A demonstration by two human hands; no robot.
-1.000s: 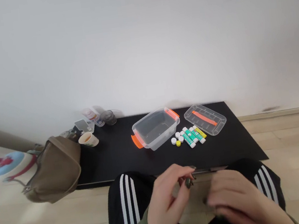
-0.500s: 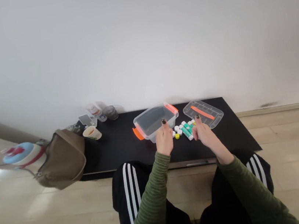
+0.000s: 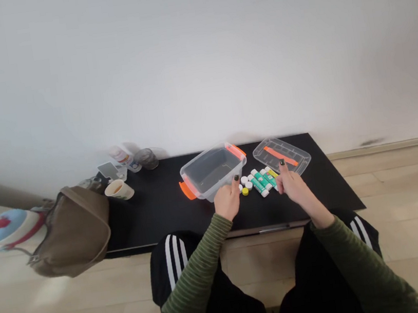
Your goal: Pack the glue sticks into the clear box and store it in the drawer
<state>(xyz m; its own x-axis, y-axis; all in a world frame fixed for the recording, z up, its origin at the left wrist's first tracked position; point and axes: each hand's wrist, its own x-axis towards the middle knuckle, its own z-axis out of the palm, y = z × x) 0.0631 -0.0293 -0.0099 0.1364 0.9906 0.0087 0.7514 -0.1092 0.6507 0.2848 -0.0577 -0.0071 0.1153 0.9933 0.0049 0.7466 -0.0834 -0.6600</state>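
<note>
My left hand (image 3: 228, 201) is a fist with the thumb raised, just in front of the clear plastic box (image 3: 207, 194) with orange latches. My right hand (image 3: 294, 186) makes the same thumb-up fist near the clear lid (image 3: 300, 155), which has an orange handle. Neither hand appears to hold anything. Between them on the black table lie several green-and-white tubes (image 3: 260, 182), one partly yellow. Several small white round caps or pots (image 3: 244, 180) and a yellow one (image 3: 245, 192) sit to the left of the tubes. The box stands uncovered, its lid lying apart.
At the left of the black table (image 3: 155, 216) stand a paper cup (image 3: 119, 190) with brownish drink, a dark glass (image 3: 146, 158) and a bottle (image 3: 125, 158). A brown bag (image 3: 75, 232) is at the left end, beside a blue-and-white object (image 3: 9, 226). A white wall rises behind.
My hands have moved slightly apart, both still with thumbs up. The view has shifted a little, so the bag and cup appear further left. The objects on the table look unmoved.
</note>
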